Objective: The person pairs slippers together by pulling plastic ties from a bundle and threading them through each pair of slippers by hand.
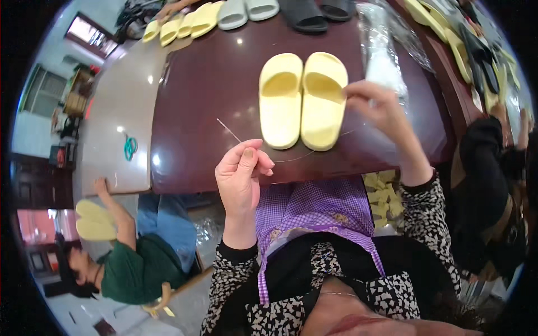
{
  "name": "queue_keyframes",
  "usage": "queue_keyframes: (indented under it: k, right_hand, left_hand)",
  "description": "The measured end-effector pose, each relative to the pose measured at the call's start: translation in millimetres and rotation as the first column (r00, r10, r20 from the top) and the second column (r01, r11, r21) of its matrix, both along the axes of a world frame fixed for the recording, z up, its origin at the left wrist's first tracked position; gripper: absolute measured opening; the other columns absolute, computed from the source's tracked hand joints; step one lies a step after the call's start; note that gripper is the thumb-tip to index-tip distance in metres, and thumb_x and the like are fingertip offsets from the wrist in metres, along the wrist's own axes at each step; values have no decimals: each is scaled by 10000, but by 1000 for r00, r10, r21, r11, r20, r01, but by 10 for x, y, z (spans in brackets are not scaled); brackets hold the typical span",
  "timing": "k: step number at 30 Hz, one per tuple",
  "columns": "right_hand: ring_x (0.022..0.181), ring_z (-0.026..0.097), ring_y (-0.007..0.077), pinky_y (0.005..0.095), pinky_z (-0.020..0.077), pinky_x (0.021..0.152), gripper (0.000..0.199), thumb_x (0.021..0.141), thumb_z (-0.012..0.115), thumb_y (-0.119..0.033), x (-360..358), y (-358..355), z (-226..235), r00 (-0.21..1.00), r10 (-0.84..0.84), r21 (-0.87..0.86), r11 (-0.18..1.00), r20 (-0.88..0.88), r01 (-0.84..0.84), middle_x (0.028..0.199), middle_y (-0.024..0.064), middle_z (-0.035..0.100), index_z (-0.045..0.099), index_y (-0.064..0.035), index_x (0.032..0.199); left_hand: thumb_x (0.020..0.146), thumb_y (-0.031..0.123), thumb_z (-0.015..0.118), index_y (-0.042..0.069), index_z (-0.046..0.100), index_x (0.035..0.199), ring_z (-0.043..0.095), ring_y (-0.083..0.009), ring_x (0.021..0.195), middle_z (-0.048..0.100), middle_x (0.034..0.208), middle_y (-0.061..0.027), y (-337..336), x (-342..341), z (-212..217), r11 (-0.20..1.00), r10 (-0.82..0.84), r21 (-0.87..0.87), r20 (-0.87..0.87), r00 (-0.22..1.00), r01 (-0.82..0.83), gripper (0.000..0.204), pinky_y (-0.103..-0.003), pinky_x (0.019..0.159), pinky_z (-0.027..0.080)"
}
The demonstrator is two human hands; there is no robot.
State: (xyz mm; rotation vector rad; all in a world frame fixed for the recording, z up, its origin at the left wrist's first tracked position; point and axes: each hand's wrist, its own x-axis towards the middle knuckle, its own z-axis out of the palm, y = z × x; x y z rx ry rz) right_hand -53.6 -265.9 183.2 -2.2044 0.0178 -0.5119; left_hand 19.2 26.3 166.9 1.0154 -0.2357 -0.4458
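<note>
A pair of pale yellow slippers (280, 120) lies side by side on the dark red table, toes pointing toward me. Left of them, my left hand (241, 173) is closed in a pinch on a thin thread (228, 129). One short end sticks up past the fingertips. From the hand's other side a fine strand curves over the tabletop below the slippers toward the right. My right hand (378, 106) is beside the right slipper's strap, its fingers bent and smeared by motion; whether they hold anything cannot be made out.
Yellow, grey and black slippers (305, 17) line the far edge. Clear plastic bags (381, 50) lie at the far right. Green-handled scissors (130, 147) rest on a pale table to the left. A person in a green shirt (143, 271) sits there; other people work at the right.
</note>
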Motion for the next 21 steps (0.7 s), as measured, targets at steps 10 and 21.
queue_keyframes:
  k: [10,21]
  right_hand:
    - [649,587,119,246,473,599,128,782,634,-18,-53,915,128,963,263,357,907,-61,-225,745,90,632,619,18,904]
    - [593,552,64,185,439,533,67,813,571,42,-80,721,519,988,155,700,704,13,-120,725,57,624,601,34,872]
  left_hand:
    - [920,115,522,-46,579,1048,566,-158,625,613,739,-121,-400,-68,246,997,-50,-61,110,993,57,214,-253,572,488]
    - [912,63,508,-56,554,1063,559,-132,622,625,857,-123,-683,-295,208,942,-337,-29,-73,939,335,198,-249,561,491]
